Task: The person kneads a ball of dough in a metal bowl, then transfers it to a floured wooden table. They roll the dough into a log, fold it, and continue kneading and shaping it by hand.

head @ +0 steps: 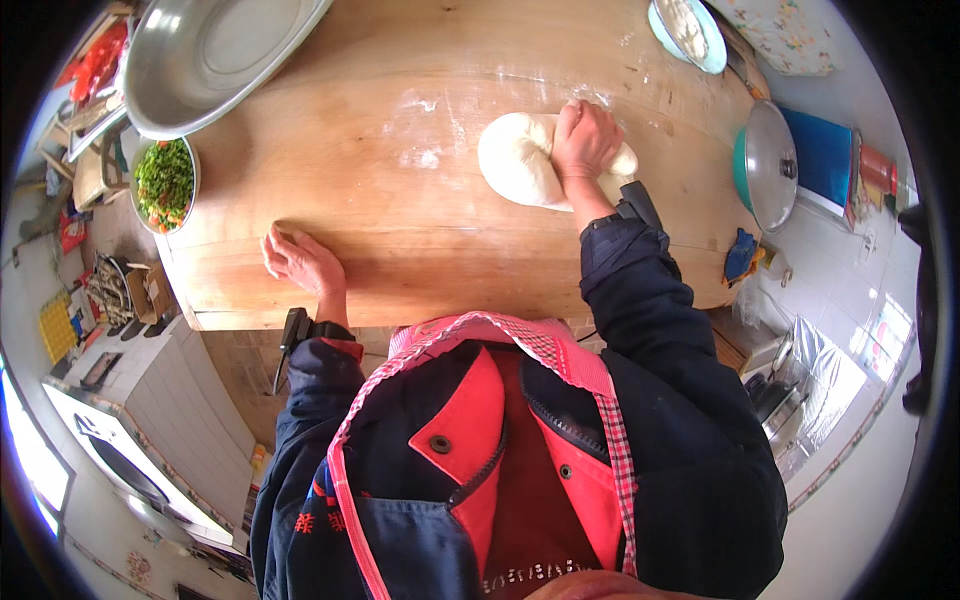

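A large lump of pale dough (517,157) lies on the wooden table (360,187), right of the middle. My right hand (589,142) presses into it with curled fingers, and the dough bulges on both sides of the hand. Whether the fingers grip the dough or only push on it, I cannot tell. My left hand (304,259) rests near the table's front edge at the left, fingers loosely bent, with nothing in it. White flour marks dust the wood to the left of the dough and behind it.
At the back left stands a large metal basin (225,45), beside a bowl of chopped vegetables (163,184). A bowl with white flour (690,34) is at the back right. A lidded pan (769,165) and a blue cloth (741,255) sit along the right edge.
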The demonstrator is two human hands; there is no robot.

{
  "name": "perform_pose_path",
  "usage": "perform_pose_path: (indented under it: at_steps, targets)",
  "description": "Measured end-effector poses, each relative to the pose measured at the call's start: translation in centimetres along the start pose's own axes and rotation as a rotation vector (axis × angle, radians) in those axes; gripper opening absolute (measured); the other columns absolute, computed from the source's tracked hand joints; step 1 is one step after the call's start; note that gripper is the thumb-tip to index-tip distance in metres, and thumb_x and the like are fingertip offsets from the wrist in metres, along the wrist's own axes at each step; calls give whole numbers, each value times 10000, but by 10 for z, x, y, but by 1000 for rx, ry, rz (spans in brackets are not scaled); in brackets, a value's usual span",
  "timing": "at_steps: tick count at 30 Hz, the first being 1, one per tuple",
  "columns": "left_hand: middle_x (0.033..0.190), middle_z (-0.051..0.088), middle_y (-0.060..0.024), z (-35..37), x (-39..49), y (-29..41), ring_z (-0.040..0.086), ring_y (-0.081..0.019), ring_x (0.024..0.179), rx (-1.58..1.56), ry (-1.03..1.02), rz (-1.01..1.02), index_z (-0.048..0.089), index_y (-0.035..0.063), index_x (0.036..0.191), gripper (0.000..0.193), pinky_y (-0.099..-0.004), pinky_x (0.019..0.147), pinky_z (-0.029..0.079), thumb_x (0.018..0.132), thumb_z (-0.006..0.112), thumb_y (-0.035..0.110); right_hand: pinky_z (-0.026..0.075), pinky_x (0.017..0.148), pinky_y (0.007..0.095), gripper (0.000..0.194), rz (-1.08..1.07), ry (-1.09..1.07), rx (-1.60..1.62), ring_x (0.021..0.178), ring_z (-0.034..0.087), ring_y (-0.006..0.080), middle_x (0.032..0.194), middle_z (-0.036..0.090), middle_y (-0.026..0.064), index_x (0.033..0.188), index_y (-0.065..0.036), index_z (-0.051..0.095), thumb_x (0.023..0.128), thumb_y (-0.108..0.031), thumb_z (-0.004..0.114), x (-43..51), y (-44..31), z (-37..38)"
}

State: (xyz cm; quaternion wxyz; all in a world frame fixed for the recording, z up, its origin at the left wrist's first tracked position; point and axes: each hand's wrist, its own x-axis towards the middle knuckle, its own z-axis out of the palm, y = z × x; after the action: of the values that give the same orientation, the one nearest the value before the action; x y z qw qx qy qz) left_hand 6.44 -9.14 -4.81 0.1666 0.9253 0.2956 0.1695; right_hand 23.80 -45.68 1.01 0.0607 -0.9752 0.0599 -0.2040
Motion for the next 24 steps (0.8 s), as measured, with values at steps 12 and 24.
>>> perform_pose_path:
  at_steps: [12, 24]
  targets:
    - [1435, 381, -228, 1, 0, -1, 296, -364, 1393, 84, -10, 11, 401, 37, 1423, 535, -557, 1157, 159, 961, 514, 281, 497, 660, 479, 473, 201, -145, -91, 702, 657, 368, 720, 678, 175, 668, -39, 669, 955, -339, 443, 13, -17, -4]
    - [1466, 353, -232, 0, -1, 1, 255, -383, 1414, 75, -42, 9, 355, 16, 1453, 587, -570, 1172, 131, 947, 537, 250, 427, 780, 465, 281, -42, -101, 152, 831, 575, 321, 800, 610, 120, 748, -48, 590, 942, -217, 478, -65, -52, -21]
